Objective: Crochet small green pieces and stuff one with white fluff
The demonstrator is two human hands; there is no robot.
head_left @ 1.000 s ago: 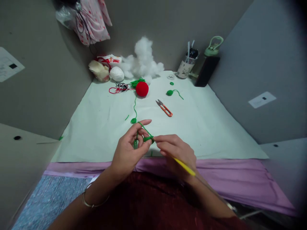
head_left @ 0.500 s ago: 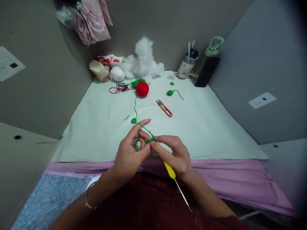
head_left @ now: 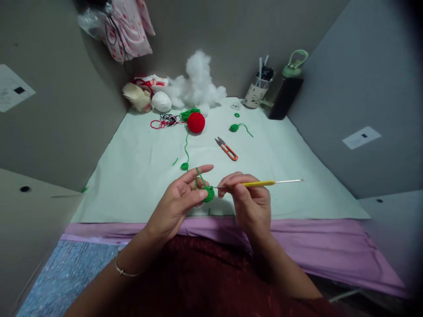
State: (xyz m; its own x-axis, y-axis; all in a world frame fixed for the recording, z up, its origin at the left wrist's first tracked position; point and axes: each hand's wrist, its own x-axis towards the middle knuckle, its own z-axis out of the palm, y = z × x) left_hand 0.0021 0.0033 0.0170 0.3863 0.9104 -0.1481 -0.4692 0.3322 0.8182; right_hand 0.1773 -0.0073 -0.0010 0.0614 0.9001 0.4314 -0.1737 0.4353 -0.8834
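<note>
Between thumb and fingers, my left hand (head_left: pixel 175 200) pinches a small round green crochet piece (head_left: pixel 209 194). Green yarn (head_left: pixel 202 176) runs up over its raised, outstretched index finger. My right hand (head_left: pixel 249 200) grips a crochet hook (head_left: pixel 261 183) with a yellow handle, held nearly level. One thin metal end of the hook meets the top edge of the green piece; the other end points to the right. Just beyond my left hand lies a small green coil (head_left: pixel 184 166), with a strand leading back towards the red yarn ball (head_left: pixel 196 123).
Orange thread snips (head_left: pixel 226 149) lie past my hands. Further right rests a small green crocheted ball (head_left: pixel 234 127) with a tail. White stuffing (head_left: pixel 200 81), a white ball (head_left: pixel 161 101), a pen cup (head_left: pixel 256 92) and a bottle (head_left: pixel 292 70) line the back. Grey panels enclose both sides.
My right hand has turned the hook from slanting down towards me to nearly level, pointing right. The green piece now faces up more visibly, and my right fingers have drawn back from it.
</note>
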